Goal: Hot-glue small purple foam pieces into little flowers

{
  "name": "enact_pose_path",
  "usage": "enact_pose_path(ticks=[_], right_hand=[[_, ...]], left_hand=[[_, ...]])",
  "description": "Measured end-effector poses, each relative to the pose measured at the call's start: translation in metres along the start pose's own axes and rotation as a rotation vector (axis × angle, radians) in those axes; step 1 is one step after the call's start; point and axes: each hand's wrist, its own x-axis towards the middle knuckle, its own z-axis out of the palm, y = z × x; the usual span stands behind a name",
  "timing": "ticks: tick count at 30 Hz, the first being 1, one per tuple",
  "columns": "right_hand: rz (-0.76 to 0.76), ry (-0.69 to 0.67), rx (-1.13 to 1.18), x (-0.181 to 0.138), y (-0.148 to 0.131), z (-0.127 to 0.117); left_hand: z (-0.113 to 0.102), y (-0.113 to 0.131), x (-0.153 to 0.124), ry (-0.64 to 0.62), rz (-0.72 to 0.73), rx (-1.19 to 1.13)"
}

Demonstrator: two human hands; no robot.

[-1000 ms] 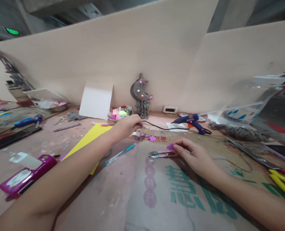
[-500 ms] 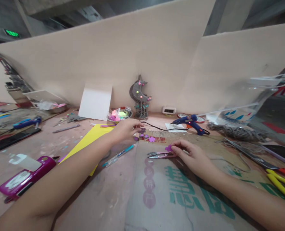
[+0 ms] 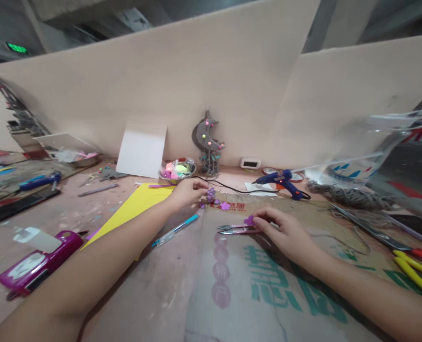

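My left hand (image 3: 188, 194) reaches over the back edge of the cardboard, its thumb and fingertips drawn together at a small purple flower (image 3: 211, 193). Small purple pieces lie around those fingertips, and a flat purple flower cutout (image 3: 225, 205) rests just to their right. My right hand (image 3: 276, 227) pinches another purple flower cutout (image 3: 248, 220) between thumb and fingers. Pink-handled thread snips (image 3: 234, 230) lie under that hand, blades pointing left; the hand hides part of their handle.
A blue glue gun (image 3: 284, 181) stands behind my right hand, its black cord running left. Pens (image 3: 177, 230) and yellow sheet (image 3: 125, 209) lie near my left arm, a magenta device (image 3: 43, 261) farther left. Large scissors (image 3: 378, 232) are at right. A moon ornament (image 3: 208, 137) stands behind.
My left hand has drawn slightly back toward me, and the purple flower at its fingertips shows more clearly. My right hand has hardly moved and still pinches its flower.
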Motion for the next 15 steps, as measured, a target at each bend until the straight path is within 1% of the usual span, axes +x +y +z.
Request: enact_pose_path(ticks=[4, 9, 12, 15], right_hand=[[-0.005, 0.003, -0.015, 0.000, -0.002, -0.001], [-0.010, -0.001, -0.011, 0.000, -0.001, 0.000], [-0.025, 0.003, -0.033, 0.000, 0.000, 0.000], [-0.027, -0.001, -0.048, 0.000, 0.000, 0.000]], left_hand=[[-0.001, 0.000, -0.003, 0.009, 0.053, 0.142], [-0.011, 0.002, -0.007, -0.078, 0.129, 0.340], [-0.012, 0.004, -0.008, -0.113, 0.139, 0.382], [-0.010, 0.005, -0.008, -0.123, 0.126, 0.366]])
